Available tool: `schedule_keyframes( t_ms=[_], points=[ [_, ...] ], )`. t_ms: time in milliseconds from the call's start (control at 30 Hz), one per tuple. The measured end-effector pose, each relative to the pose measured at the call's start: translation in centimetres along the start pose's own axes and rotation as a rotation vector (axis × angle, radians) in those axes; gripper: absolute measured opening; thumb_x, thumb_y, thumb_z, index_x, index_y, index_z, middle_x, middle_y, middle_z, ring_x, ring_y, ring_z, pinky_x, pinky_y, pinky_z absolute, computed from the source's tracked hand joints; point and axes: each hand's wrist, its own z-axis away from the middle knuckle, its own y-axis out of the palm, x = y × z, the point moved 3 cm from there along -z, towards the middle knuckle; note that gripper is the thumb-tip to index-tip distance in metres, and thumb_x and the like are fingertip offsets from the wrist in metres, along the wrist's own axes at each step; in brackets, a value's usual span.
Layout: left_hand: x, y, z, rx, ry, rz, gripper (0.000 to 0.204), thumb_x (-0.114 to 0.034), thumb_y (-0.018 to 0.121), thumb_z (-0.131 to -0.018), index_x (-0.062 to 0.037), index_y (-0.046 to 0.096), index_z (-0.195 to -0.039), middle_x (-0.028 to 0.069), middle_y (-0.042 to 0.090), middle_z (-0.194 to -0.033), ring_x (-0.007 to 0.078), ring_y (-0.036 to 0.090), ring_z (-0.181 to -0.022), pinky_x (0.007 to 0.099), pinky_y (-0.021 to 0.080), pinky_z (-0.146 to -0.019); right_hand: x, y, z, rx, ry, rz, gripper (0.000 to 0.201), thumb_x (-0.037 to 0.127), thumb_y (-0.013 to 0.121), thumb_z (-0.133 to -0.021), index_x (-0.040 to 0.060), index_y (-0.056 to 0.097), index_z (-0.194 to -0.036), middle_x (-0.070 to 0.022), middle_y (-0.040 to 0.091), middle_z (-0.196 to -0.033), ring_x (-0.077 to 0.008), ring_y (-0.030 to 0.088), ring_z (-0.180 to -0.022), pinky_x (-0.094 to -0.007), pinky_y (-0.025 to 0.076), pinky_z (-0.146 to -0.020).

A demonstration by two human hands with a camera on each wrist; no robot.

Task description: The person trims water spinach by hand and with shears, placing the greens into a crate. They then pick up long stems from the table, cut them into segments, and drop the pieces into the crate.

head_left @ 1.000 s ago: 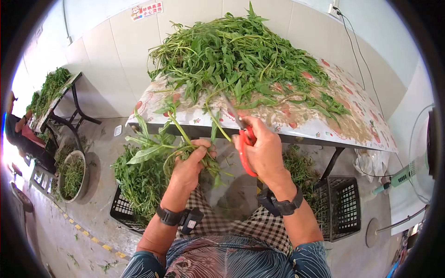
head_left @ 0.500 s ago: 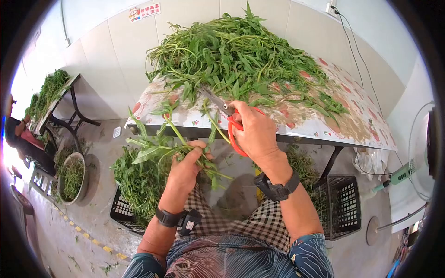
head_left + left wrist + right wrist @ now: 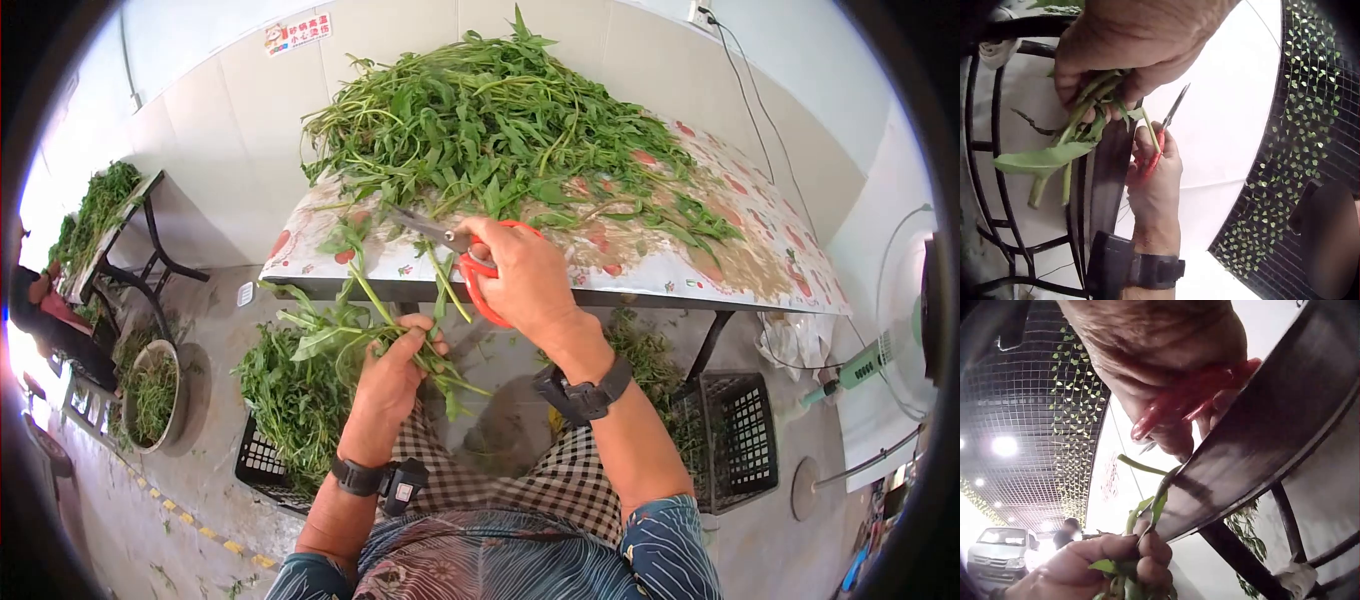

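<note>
Background, right wrist view: white van (image 3: 1000, 550), front badge too blurred to identify. Ahead, against pale tiled wall (image 3: 240, 140): long bench (image 3: 640, 300) with dark edge, under white cloth (image 3: 315, 258) printed with red fruit. On bench: large heap of green leafy stems (image 3: 470, 110). Below, left: black slotted plastic crate (image 3: 262, 472), overfull with leafy greens (image 3: 295, 400); right: second black lattice crate (image 3: 748, 440). On wall: small white rectangular sign (image 3: 298, 33), cartoon figure at left, red characters in two lines, legible as "砂锅高温 / 小心烫伤". Left hand (image 3: 393, 370): fingers curled, pinching small bunch of green stems (image 3: 345, 325) in front of bench, above lap. Right hand (image 3: 530, 285): fingers curled round red handles of steel-bladed scissors (image 3: 452, 238); blades aimed left, near bench edge, apart from pinching fingers. On left wrist: black strapped device (image 3: 404, 485), pale label too small to read.
</note>
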Motion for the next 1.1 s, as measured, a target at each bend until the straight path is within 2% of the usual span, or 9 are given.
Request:
schedule_keyframes(
  t_ms=[200, 500, 600, 700, 800, 833, 967, 1100],
  points=[
    [-0.2, -0.5, 0.0, -0.004, 0.002, 0.02, 0.012, -0.011, 0.051, -0.088, -0.0063, 0.056, -0.098, 0.0071, 0.058, -0.086, 0.0198, 0.058, -0.078, 0.0324, 0.047, -0.063, -1.0, -0.1, 0.4, 0.004, 0.021, -0.089, 0.038, 0.005, 0.063, -0.071, 0.0117, 0.056, -0.108, -0.0088, 0.065, -0.085, -0.0272, 0.061, -0.083, -0.0381, 0.049, -0.067],
    [-0.5, -0.2, 0.4, 0.037, 0.082, 0.048, 0.009, -0.008, 0.053, -0.086, -0.0043, 0.058, -0.093, 0.0032, 0.054, -0.078, 0.0139, 0.05, -0.066, 0.028, 0.042, -0.057, -1.7, -1.9, 1.4, -0.04, 0.136, -0.034, 0.028, 0.006, 0.062, -0.074, 0.0116, 0.059, -0.101, -0.0068, 0.063, -0.068, -0.0258, 0.061, -0.065, -0.0357, 0.048, -0.059],
    [-1.2, 0.1, 0.9, 0.008, 0.096, 0.065, 0.009, -0.007, 0.054, -0.086, -0.0012, 0.058, -0.092, 0.0032, 0.054, -0.076, 0.0129, 0.05, -0.065, 0.0273, 0.042, -0.057, -2.2, -2.7, 1.8, -0.017, 0.162, -0.053, 0.024, 0.009, 0.061, -0.077, 0.0105, 0.059, -0.101, -0.008, 0.063, -0.07, -0.0244, 0.061, -0.062, -0.0344, 0.047, -0.058],
    [-1.2, -0.2, 0.9, -0.023, 0.091, 0.062, 0.009, -0.007, 0.054, -0.086, 0.0003, 0.058, -0.091, 0.003, 0.054, -0.076, 0.0128, 0.051, -0.064, 0.0274, 0.042, -0.058, -2.4, -4.3, 2.1, -0.026, 0.261, -0.131, 0.026, 0.013, 0.061, -0.079, 0.0091, 0.057, -0.105, -0.0106, 0.063, -0.074, -0.0239, 0.061, -0.065, -0.034, 0.047, -0.061],
    [-0.8, -0.8, 0.5, -0.026, 0.082, 0.072, 0.01, -0.007, 0.055, -0.086, 0.0002, 0.058, -0.092, 0.0027, 0.054, -0.077, 0.0127, 0.051, -0.065, 0.0275, 0.042, -0.058, -3.7, -6.1, 2.5, -0.122, 0.324, -0.237, 0.032, 0.017, 0.063, -0.08, 0.0084, 0.054, -0.11, -0.0139, 0.064, -0.078, -0.0252, 0.062, -0.069, -0.0339, 0.048, -0.065],
    [-0.7, -0.8, 0.3, -0.022, 0.081, 0.079, 0.01, -0.007, 0.055, -0.086, 0.0001, 0.058, -0.092, 0.0026, 0.054, -0.077, 0.0127, 0.051, -0.065, 0.0275, 0.042, -0.057, -4.0, -6.8, 2.9, -0.118, 0.364, -0.185, 0.037, 0.019, 0.063, -0.08, 0.0069, 0.051, -0.113, -0.0171, 0.064, -0.083, -0.0302, 0.063, -0.076, -0.0351, 0.048, -0.069],
    [-0.7, -0.6, 0.3, -0.029, 0.072, 0.099, 0.009, -0.007, 0.055, -0.086, -0.0003, 0.058, -0.092, 0.003, 0.054, -0.079, 0.0127, 0.051, -0.065, 0.0275, 0.042, -0.057, -3.0, -10.1, 5.2, 0.059, 0.52, -0.107, 0.038, 0.022, 0.06, -0.081, 0.0043, 0.05, -0.114, -0.0198, 0.064, -0.091, -0.0363, 0.062, -0.085, -0.0365, 0.048, -0.074],
    [-0.3, -0.2, 0.1, -0.03, 0.05, 0.118, 0.009, -0.006, 0.054, -0.086, -0.0006, 0.058, -0.091, 0.0029, 0.054, -0.079, 0.0125, 0.051, -0.065, 0.027, 0.042, -0.058, -4.4, -11.1, 6.7, 0.191, 0.497, 0.116, 0.038, 0.02, 0.06, -0.079, 0.0031, 0.052, -0.113, -0.021, 0.064, -0.087, -0.0371, 0.062, -0.082, -0.0382, 0.048, -0.072]
  ],
)
